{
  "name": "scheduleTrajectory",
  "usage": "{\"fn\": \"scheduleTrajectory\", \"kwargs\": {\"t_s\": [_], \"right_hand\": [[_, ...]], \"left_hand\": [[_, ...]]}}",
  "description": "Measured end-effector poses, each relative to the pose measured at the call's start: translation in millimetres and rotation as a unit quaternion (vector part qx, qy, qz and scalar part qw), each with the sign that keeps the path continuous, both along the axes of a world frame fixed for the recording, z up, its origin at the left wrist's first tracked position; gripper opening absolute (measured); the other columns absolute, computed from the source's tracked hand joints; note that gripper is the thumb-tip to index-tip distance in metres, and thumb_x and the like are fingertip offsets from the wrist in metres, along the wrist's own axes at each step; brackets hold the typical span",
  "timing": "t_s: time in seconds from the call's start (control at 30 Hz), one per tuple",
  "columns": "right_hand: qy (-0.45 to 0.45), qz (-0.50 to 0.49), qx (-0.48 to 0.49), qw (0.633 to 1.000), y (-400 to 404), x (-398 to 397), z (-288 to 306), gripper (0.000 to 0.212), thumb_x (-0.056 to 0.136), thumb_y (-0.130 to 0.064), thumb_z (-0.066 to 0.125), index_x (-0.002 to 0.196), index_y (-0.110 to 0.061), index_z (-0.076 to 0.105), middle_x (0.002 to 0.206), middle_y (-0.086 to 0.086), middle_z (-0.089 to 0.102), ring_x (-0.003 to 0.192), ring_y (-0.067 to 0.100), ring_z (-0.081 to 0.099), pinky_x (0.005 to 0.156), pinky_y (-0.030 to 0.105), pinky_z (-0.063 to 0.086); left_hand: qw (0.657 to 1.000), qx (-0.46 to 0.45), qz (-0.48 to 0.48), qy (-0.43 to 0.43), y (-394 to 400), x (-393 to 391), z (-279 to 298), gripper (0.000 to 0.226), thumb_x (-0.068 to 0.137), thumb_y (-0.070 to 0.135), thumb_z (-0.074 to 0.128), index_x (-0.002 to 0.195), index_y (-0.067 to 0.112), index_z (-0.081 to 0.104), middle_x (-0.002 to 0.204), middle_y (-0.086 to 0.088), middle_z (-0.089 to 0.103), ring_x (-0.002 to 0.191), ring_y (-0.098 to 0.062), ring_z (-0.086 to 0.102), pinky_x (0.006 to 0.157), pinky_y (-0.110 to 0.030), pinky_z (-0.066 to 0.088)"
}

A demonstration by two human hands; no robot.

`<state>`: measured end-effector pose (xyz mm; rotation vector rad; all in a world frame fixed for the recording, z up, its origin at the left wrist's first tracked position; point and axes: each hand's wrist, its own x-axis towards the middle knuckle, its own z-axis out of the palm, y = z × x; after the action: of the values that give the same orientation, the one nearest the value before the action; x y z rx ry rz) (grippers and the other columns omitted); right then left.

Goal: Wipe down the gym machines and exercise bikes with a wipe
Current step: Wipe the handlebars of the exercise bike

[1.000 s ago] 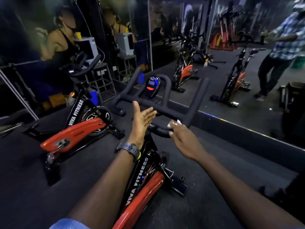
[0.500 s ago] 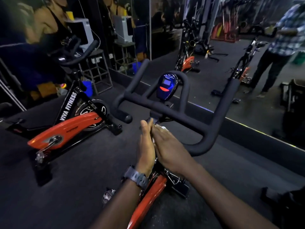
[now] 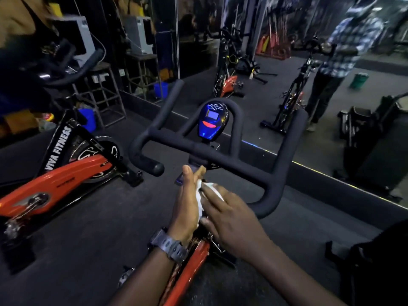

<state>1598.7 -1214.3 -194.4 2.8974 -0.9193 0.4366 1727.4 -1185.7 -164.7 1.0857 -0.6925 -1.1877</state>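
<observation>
We're in a gym: spin bike handlebar [image 3: 212, 151] with blue console [image 3: 211, 120] up front, a second "VIVA FITNESS" bike [image 3: 61, 164] to its left, wall mirror [image 3: 287, 62] behind it, dark rubber floor [image 3: 88, 228] beneath.

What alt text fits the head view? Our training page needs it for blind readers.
Two hands hold a white wipe between them just below a spin bike's black handlebar: the left hand upright, the right hand laid over the wipe. A blue console sits above the bar, a second orange bike stands to the left, and mirrors line the wall ahead.
</observation>
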Motion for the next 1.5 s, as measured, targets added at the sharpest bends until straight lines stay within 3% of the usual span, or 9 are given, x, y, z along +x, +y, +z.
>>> {"fn": "scheduleTrajectory", "kwargs": {"t_s": [0.17,0.27,0.37,0.5,0.67,0.97,1.17,1.37,1.5], "right_hand": [[-0.118,0.005,-0.011,0.993,21,-72,-9,0.042,0.102,-0.05,0.04,0.11,-0.026,0.074,0.138,-0.015,0.056,0.135,0.012,0.046,0.102,0.036,0.045],[-0.243,-0.078,0.02,0.967,16,-42,-2,0.036,0.092,-0.051,0.059,0.077,-0.02,0.071,0.105,-0.011,0.07,0.094,0.006,0.068,0.07,0.024,0.055],[-0.252,-0.117,0.066,0.958,4,9,12,0.022,0.086,-0.041,0.062,0.091,-0.02,0.056,0.096,-0.007,0.056,0.075,0.014,0.061,0.058,0.028,0.049],[-0.111,-0.147,0.16,0.97,-11,17,26,0.04,0.087,-0.042,0.059,0.12,-0.022,0.046,0.112,0.001,0.061,0.1,0.027,0.062,0.069,0.036,0.045],[0.095,-0.168,0.025,0.981,-15,-22,15,0.052,0.067,-0.062,0.075,0.088,-0.019,0.054,0.074,-0.001,0.065,0.062,0.025,0.066,0.047,0.03,0.041],[0.04,-0.125,0.257,0.958,-43,41,36,0.035,0.075,-0.037,0.066,0.105,-0.02,0.062,0.105,0.013,0.068,0.099,0.036,0.065,0.08,0.039,0.054],[0.108,-0.194,0.051,0.974,-12,-6,22,0.039,0.087,-0.039,0.06,0.118,-0.021,0.044,0.109,0.004,0.067,0.097,0.029,0.067,0.066,0.034,0.043],[0.033,-0.13,0.225,0.965,-34,38,42,0.043,0.08,-0.044,0.064,0.115,-0.02,0.058,0.112,0.015,0.065,0.101,0.037,0.063,0.08,0.04,0.05],[0.015,-0.128,0.037,0.991,-15,-2,12,0.047,0.067,-0.039,0.071,0.106,-0.022,0.049,0.09,-0.003,0.064,0.076,0.024,0.066,0.057,0.03,0.04]], "left_hand": [[0.996,-0.02,0.008,-0.089,0,6,-7,0.097,0.062,0.098,0.024,0.127,0.035,0.058,0.135,0.016,0.06,0.128,0.005,0.047,0.111,-0.021,0.028],[0.994,-0.018,-0.011,-0.11,-3,6,-9,0.097,0.056,0.103,0.024,0.122,0.042,0.06,0.136,0.02,0.058,0.128,0.007,0.046,0.109,-0.021,0.027],[0.992,-0.034,-0.034,-0.115,-9,0,-3,0.092,0.072,0.094,0.023,0.133,0.032,0.056,0.136,0.016,0.059,0.122,0.012,0.051,0.106,-0.016,0.035],[0.992,-0.049,-0.051,-0.107,-31,-1,10,0.084,0.085,0.081,0.018,0.135,0.024,0.054,0.14,0.006,0.057,0.113,0.011,0.057,0.092,-0.006,0.042],[0.973,-0.082,-0.124,-0.177,-55,-1,27,0.104,0.065,0.098,0.019,0.129,0.028,0.059,0.134,0.003,0.063,0.127,-0.006,0.055,0.111,-0.03,0.037],[0.976,-0.106,-0.116,-0.152,-61,4,13,0.121,0.058,0.103,0.019,0.129,0.015,0.062,0.124,-0.002,0.07,0.126,-0.011,0.057,0.113,-0.036,0.031],[0.96,-0.11,-0.133,-0.219,-62,-2,11,0.111,0.067,0.098,0.012,0.127,0.022,0.065,0.12,0.005,0.071,0.123,-0.005,0.057,0.104,-0.029,0.034],[0.969,-0.092,-0.149,-0.172,-66,-1,15,0.102,0.08,0.083,0.002,0.129,0.017,0.064,0.124,0.001,0.07,0.127,-0.007,0.055,0.117,-0.038,0.025],[0.965,-0.07,-0.169,-0.186,-65,1,19,0.094,0.081,0.078,0.01,0.127,0.018,0.065,0.119,-0.003,0.072,0.123,-0.014,0.059,0.116,-0.043,0.028]]}}
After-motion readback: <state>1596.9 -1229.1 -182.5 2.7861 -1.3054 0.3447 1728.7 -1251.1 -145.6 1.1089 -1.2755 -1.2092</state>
